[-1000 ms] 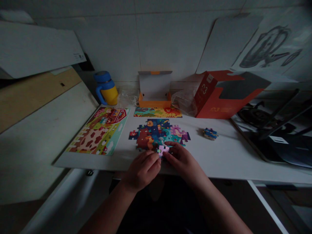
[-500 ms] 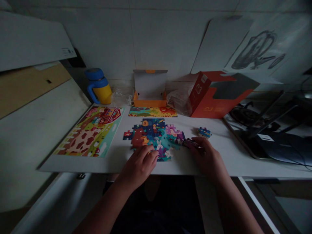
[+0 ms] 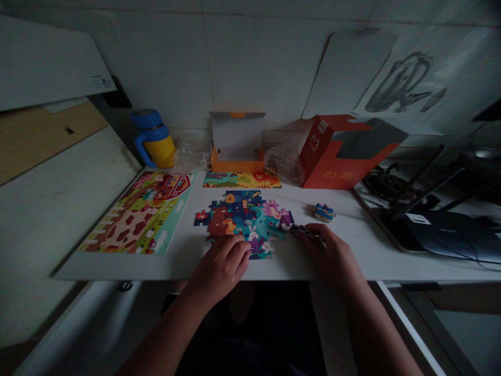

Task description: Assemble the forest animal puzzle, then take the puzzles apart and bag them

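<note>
Right hand [image 3: 331, 254] at jigsaw puzzle edge [image 3: 287, 230]

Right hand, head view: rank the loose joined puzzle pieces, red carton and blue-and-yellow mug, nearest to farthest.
From the right hand:
1. Loose joined puzzle pieces, just ahead.
2. Red carton, farther ahead at the back.
3. Blue-and-yellow mug, back left.

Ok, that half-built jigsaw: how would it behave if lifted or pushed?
Probably floppy: the jigsaw section is separate thin pieces with a ragged outline, so lifting it would likely break it apart. Pushed flat on the smooth white table, it would probably slide, shedding edge pieces.
</note>
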Demonstrator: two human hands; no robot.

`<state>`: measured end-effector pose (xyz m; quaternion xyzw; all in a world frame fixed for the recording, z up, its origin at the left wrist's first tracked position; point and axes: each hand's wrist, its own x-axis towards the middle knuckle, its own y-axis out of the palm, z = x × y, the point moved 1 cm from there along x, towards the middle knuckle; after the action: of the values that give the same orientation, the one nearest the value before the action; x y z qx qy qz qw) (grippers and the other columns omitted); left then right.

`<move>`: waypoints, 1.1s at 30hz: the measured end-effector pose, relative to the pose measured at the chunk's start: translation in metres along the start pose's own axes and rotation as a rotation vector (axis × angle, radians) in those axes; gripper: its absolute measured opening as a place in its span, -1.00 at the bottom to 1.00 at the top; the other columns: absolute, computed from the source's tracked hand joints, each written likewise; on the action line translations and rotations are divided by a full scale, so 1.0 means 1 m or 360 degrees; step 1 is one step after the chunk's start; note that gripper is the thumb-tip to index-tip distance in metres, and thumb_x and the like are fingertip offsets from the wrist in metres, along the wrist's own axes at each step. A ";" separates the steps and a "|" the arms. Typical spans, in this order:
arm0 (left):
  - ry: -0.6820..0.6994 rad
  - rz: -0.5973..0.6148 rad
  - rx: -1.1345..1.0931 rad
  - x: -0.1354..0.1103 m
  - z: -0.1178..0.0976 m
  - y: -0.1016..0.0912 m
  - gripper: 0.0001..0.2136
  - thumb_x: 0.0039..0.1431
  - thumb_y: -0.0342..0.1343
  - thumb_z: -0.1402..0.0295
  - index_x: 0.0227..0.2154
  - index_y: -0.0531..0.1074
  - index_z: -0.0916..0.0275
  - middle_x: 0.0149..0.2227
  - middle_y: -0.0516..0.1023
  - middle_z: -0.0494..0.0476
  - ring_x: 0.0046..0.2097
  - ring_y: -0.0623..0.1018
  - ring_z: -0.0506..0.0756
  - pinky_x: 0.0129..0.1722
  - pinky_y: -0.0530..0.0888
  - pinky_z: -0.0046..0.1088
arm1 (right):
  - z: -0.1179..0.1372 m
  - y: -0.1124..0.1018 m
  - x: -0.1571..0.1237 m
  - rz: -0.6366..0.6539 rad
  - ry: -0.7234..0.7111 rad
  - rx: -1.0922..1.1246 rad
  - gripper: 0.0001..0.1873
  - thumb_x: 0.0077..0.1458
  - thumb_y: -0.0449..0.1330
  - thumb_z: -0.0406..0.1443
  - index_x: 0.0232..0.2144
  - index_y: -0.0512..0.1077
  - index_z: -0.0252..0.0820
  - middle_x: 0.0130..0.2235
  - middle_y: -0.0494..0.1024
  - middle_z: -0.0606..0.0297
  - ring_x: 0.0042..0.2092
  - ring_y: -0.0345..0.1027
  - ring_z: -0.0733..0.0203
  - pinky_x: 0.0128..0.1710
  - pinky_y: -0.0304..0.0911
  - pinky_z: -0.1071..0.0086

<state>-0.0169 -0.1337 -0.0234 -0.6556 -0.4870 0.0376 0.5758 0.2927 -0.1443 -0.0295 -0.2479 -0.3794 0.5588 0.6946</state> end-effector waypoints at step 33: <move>-0.0055 -0.0071 -0.0554 0.035 -0.055 0.026 -0.57 0.39 0.09 0.47 0.27 0.30 0.17 0.20 0.53 0.28 0.26 0.52 0.21 0.28 0.53 -0.06 | -0.040 -0.041 0.041 -0.0306 0.0296 0.0125 -0.49 0.27 0.18 0.09 0.05 0.44 -0.13 -0.26 0.68 0.13 -0.30 0.53 0.03 -0.31 0.35 0.23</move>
<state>0.0502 -0.1458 -0.0077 -0.7337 -0.5105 -0.0486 0.4459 0.3526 -0.1115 -0.0115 -0.2336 -0.3131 0.4787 0.7863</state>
